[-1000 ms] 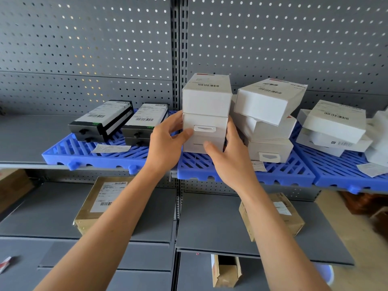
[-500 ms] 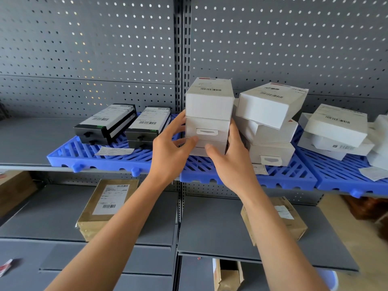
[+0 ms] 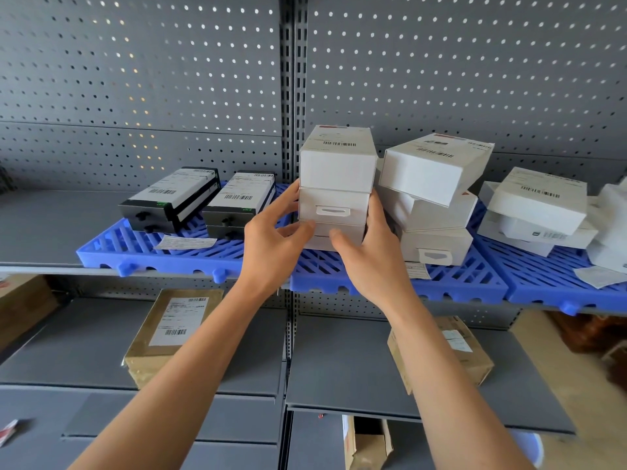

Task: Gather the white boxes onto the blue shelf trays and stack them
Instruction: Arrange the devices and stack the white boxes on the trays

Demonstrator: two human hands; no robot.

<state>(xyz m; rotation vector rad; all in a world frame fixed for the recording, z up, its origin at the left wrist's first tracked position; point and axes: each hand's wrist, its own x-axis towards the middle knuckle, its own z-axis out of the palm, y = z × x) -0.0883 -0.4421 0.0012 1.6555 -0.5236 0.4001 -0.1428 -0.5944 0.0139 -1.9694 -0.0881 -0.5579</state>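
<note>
Both hands clamp three-high stack of white cardboard boxes (image 3: 334, 191) on blue slatted plastic tray (image 3: 390, 276): left hand (image 3: 271, 245) and right hand (image 3: 369, 256) grip lower boxes. I judge top box may slide; tilted white pile (image 3: 431, 198) just right risks nudge.

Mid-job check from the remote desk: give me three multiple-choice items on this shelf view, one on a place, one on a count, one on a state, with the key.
1. Where do the black boxes lie?
A. left blue tray
B. lower shelf
C. floor

2. How many boxes are in the held white stack?
A. one
B. three
C. six

3. How is that stack held?
A. left hand only
B. untouched
C. both hands at its sides

Key:
1 A, they sit on the left blue tray.
2 B, three fronts show.
3 C, left hand and right hand flank its lower boxes.
</note>
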